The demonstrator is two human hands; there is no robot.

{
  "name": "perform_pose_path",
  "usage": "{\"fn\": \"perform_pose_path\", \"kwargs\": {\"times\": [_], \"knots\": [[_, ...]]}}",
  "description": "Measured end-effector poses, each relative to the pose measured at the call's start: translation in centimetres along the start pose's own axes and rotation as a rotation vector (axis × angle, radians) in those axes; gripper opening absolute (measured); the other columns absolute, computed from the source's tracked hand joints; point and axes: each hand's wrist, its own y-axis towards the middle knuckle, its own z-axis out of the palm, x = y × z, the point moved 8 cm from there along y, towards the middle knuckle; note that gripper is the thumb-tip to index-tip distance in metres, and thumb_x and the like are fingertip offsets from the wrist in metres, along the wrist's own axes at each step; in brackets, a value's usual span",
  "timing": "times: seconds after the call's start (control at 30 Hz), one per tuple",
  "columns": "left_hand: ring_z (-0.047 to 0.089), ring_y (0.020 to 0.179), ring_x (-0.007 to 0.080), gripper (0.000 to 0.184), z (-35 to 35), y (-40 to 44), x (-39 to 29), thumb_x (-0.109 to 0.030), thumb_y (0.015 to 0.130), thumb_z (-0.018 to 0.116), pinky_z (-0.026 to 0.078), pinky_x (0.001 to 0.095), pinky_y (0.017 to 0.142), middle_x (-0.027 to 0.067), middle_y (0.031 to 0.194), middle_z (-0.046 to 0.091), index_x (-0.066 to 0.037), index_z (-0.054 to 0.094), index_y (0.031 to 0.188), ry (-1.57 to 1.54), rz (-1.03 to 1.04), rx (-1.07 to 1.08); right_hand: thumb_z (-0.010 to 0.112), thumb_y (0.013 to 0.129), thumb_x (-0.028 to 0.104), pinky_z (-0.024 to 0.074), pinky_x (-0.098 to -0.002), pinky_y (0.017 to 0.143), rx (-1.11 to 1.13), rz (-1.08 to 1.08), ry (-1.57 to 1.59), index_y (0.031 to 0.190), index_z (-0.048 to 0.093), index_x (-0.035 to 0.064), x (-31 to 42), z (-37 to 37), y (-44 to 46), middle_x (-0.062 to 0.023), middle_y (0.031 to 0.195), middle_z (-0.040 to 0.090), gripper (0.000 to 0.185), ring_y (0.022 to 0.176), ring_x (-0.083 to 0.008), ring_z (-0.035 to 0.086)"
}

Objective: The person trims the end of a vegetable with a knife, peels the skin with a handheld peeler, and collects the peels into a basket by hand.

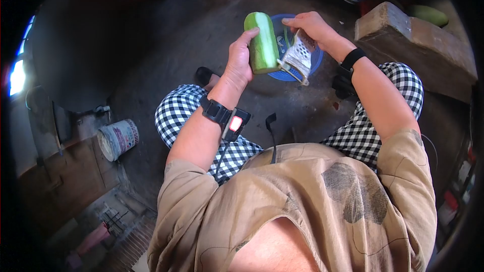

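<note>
My left hand is closed around a thick green gourd, held upright over the basket, with a pale peeled stripe down its side. In my right hand is a flat metal peeler with rows of holes and a blade bar at its lower end. That bar is close to the gourd's lower right side; whether it touches, I cannot tell. Beneath both hands sits a blue plastic basket. A thin green strip shows between the gourd and the peeler, over the basket.
A brown block-like ledge stands at the right, with another green gourd behind it. A white printed bucket lies tilted at the left. My knees in checked trousers flank the dark floor. A cable hangs at my left wrist.
</note>
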Motion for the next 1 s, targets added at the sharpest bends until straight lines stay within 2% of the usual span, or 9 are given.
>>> {"fn": "perform_pose_path", "kwargs": {"times": [0.07, 0.27, 0.37, 0.47, 0.57, 0.67, 0.77, 0.87, 1.0], "knots": [[0.063, 0.104, 0.0275, 0.052, -0.1, 0.0, 0.7, -0.035, 0.090, 0.061, 0.051, 0.0442, 0.094, 0.0153, 0.117, 0.061, -0.001, 0.051, 0.128, -0.118, -0.088, 0.021, 0.078, 0.082, 0.032, 0.0382, -0.0243, 0.047, -0.007, -0.016, 0.010, 0.070, 0.061, 0.0046, 1.4, 0.2, -0.9, -0.0016, 0.060, 0.058, 0.034, 0.052, -0.0074, 0.053], [0.063, 0.106, 0.0272, 0.045, 0.7, -0.4, 2.5, -0.033, 0.093, 0.060, 0.051, 0.0436, 0.095, 0.0136, 0.116, 0.063, -0.003, 0.053, 0.126, -0.186, -0.214, 0.030, 0.077, 0.079, 0.041, 0.0404, -0.0303, 0.050, -0.369, -0.363, -0.481, 0.069, 0.065, 0.0033, 6.7, -1.8, -3.2, -0.0047, 0.054, 0.055, 0.041, 0.051, -0.0128, 0.054], [0.064, 0.105, 0.0271, 0.045, 1.7, -0.8, 3.2, -0.033, 0.094, 0.058, 0.051, 0.0431, 0.096, 0.0136, 0.116, 0.063, -0.004, 0.052, 0.127, -0.194, -0.238, 0.085, 0.074, 0.080, 0.045, 0.0427, -0.0344, 0.054, -0.451, -0.401, -0.550, 0.069, 0.066, 0.0025, 7.2, -2.4, -3.5, -0.0080, 0.056, 0.056, 0.045, 0.052, -0.0175, 0.056], [0.064, 0.105, 0.0275, 0.046, 2.1, -1.4, 3.5, -0.034, 0.096, 0.057, 0.051, 0.0440, 0.095, 0.0145, 0.118, 0.063, -0.003, 0.051, 0.129, -0.135, -0.251, 0.072, 0.072, 0.080, 0.048, 0.0442, -0.0366, 0.057, -0.506, -0.337, -0.562, 0.070, 0.066, 0.0025, 6.9, -2.8, -3.5, -0.0097, 0.058, 0.058, 0.047, 0.055, -0.0203, 0.057], [0.063, 0.110, 0.0279, 0.052, 2.9, -1.6, 4.3, -0.042, 0.099, 0.047, 0.052, 0.0477, 0.095, 0.0159, 0.124, 0.061, -0.005, 0.047, 0.135, -0.129, -0.300, 0.168, 0.072, 0.079, 0.049, 0.0452, -0.0378, 0.059, -0.505, -0.316, -0.601, 0.070, 0.066, 0.0028, 6.5, -2.8, -3.5, -0.0102, 0.060, 0.059, 0.048, 0.056, -0.0216, 0.058], [0.063, 0.110, 0.0281, 0.052, 3.4, -2.1, 4.2, -0.041, 0.099, 0.048, 0.052, 0.0485, 0.094, 0.0162, 0.124, 0.061, -0.005, 0.047, 0.136, -0.143, -0.315, 0.187, 0.072, 0.078, 0.050, 0.0459, -0.0381, 0.061, -0.499, -0.308, -0.576, 0.070, 0.066, 0.0036, 6.4, -2.5, -3.7, -0.0098, 0.061, 0.059, 0.048, 0.058, -0.0224, 0.059], [0.064, 0.109, 0.0283, 0.052, 3.3, -2.3, 4.1, -0.040, 0.098, 0.050, 0.053, 0.0496, 0.093, 0.0163, 0.124, 0.061, -0.005, 0.046, 0.137, -0.147, -0.297, 0.160, 0.069, 0.080, 0.049, 0.0504, -0.0364, 0.066, -0.443, -0.217, -0.659, 0.078, 0.073, 0.0087, 6.5, -2.6, -3.6, -0.0087, 0.073, 0.068, 0.040, 0.068, -0.0209, 0.067], [0.064, 0.108, 0.0281, 0.052, 3.3, -2.4, 4.3, -0.039, 0.098, 0.051, 0.053, 0.0484, 0.093, 0.0161, 0.124, 0.062, -0.004, 0.047, 0.136, -0.163, -0.318, 0.153, 0.070, 0.078, 0.049, 0.0504, -0.0380, 0.066, -0.451, -0.217, -0.661, 0.076, 0.072, 0.0085, 6.6, -2.5, -3.8, -0.0092, 0.073, 0.068, 0.041, 0.069, -0.0239, 0.066], [0.065, 0.106, 0.0274, 0.053, 3.8, -2.8, 4.3, -0.040, 0.098, 0.051, 0.054, 0.0468, 0.091, 0.0164, 0.123, 0.062, -0.003, 0.047, 0.135, -0.124, -0.309, 0.154, 0.074, 0.075, 0.049, 0.0473, -0.0395, 0.061, -0.478, -0.292, -0.647, 0.072, 0.068, 0.0030, 6.2, -2.5, -3.2, -0.0111, 0.062, 0.062, 0.046, 0.060, -0.0247, 0.062]]}}
